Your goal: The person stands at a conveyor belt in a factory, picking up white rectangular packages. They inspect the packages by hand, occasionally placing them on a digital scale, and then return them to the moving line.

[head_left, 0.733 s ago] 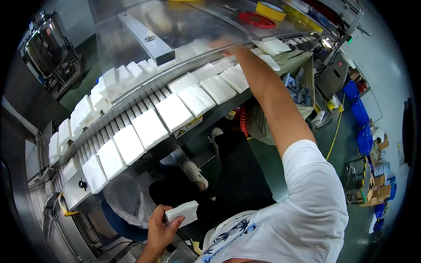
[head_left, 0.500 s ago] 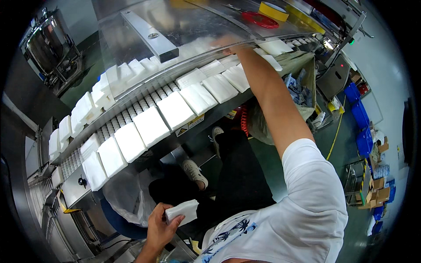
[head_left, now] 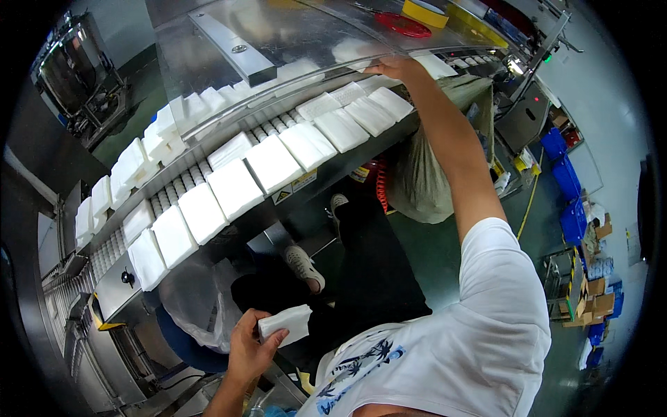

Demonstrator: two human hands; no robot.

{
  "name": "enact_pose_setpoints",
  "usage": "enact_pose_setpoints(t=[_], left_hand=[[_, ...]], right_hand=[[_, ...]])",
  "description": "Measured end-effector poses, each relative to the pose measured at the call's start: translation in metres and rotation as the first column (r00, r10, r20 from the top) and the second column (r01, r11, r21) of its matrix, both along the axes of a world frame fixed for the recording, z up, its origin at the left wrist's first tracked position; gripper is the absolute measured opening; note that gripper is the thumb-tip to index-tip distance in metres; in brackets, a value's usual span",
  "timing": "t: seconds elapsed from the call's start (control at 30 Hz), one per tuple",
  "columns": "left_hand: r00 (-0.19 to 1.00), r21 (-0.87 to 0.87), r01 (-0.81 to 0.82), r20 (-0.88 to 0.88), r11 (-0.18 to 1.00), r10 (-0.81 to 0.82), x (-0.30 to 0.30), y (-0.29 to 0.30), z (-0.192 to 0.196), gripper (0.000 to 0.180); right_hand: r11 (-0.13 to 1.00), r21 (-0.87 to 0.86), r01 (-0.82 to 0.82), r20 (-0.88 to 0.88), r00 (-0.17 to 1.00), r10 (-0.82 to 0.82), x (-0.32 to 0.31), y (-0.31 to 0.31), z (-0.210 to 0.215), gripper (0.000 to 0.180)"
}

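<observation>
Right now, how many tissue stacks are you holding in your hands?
1: the left hand holds one white tissue stack, low in the picture. The right hand is up at the clear cover edge; no stack shows in it.

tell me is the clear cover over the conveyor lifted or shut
Lifted. The right hand grips the clear cover at its front edge, held above the white tissue packs. The left hand holds one pack.

White tissue packs [head_left: 233, 186] on silver conveyor [head_left: 326, 177]; white shirt [head_left: 479, 347], blue palm print; red disc [head_left: 405, 24]; blue crates [head_left: 573, 219].
</observation>
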State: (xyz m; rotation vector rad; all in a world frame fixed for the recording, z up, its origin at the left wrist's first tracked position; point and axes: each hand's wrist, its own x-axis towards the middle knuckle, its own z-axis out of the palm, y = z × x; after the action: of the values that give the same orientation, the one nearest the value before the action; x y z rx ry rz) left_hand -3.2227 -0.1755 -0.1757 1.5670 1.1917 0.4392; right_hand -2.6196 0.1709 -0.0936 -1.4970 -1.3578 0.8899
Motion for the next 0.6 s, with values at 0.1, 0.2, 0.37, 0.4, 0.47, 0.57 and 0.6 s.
enact_pose_setpoints(t=[0.1,0.2,0.37,0.4,0.47,0.57,0.6], left_hand=[[0.979,-0.069,0.016,0.202,0.997,-0.001,0.0,0.003,-0.01,0.035],[0.921,-0.119,0.108,0.387,0.987,-0.054,0.005,0.004,0.0,0.031],[0.817,0.004,0.3,0.515,0.954,-0.259,0.012,0.013,0.008,0.027],[0.819,-0.007,0.299,0.516,0.954,-0.252,0.011,0.011,0.013,0.028],[0.835,-0.001,0.221,0.518,0.975,-0.188,0.004,0.003,0.014,0.025],[0.839,0.054,0.191,0.509,0.98,-0.192,-0.012,0.01,0.012,0.028],[0.872,0.031,0.161,0.464,0.986,-0.157,-0.019,0.015,0.025,0.031]], right_hand=[[0.994,-0.056,-0.092,-0.295,0.953,0.072,0.0,-0.055,0.033,0.039],[0.961,-0.105,-0.255,-0.176,0.956,0.234,-0.052,-0.134,0.059,0.047],[0.878,-0.153,-0.453,-0.049,0.891,0.451,-0.13,-0.219,0.053,0.045],[0.865,-0.157,-0.477,-0.021,0.877,0.48,-0.147,-0.225,0.047,0.044],[0.825,-0.186,-0.533,-0.03,0.843,0.538,-0.188,-0.236,0.04,0.042],[0.772,-0.191,-0.607,0.0,0.786,0.618,-0.217,-0.243,0.025,0.038],[0.763,-0.204,-0.613,0.026,0.776,0.63,-0.22,-0.247,0.02,0.037]])
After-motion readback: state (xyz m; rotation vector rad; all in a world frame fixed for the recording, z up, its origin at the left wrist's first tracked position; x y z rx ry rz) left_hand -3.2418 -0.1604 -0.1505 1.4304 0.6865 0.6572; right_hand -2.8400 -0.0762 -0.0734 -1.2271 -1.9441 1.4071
